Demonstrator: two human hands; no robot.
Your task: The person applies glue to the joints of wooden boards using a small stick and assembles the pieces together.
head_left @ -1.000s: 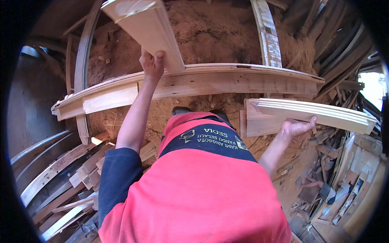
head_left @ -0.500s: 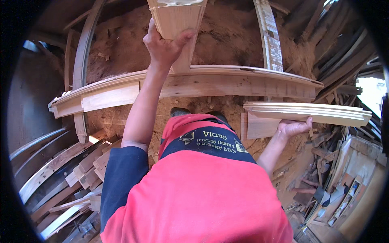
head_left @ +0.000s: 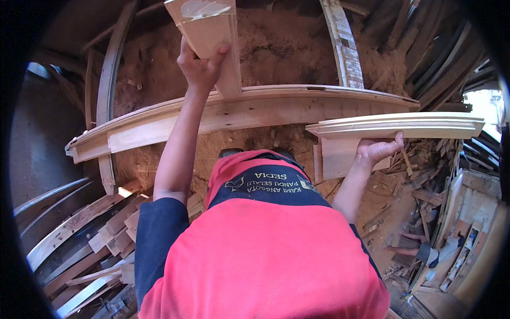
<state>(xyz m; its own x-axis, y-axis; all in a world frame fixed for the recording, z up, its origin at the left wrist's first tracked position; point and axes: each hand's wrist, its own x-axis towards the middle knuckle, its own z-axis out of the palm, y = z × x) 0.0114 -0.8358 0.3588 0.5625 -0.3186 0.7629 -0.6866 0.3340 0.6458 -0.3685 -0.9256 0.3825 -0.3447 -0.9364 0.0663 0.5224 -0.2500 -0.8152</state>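
Observation:
My left hand [head_left: 199,66] grips a pale wooden board [head_left: 212,34], its thumb on the near face. White paste coats the top end of this board. Its lower end meets a long grooved wooden rail [head_left: 271,111] lying crosswise in front of me; whether the two are joined I cannot tell. To the right, my right hand [head_left: 378,150] supports a stepped, moulded wooden board [head_left: 393,126] held level, palm up under its near edge with the thumb against it. Most of that hand's fingers are hidden beneath the board.
Two wooden supports, one at left [head_left: 110,80] and one whitish at right [head_left: 342,45], run under the rail. Sawdust [head_left: 276,53] covers the ground beyond. Offcuts [head_left: 114,228] are stacked at lower left. Another person [head_left: 425,252] is at far lower right, near a pale panel [head_left: 475,196].
The pasted board in my left hand has shifted left and tilted that way, showing more of its end. My right hand's moulded board has moved slightly farther away and leftward.

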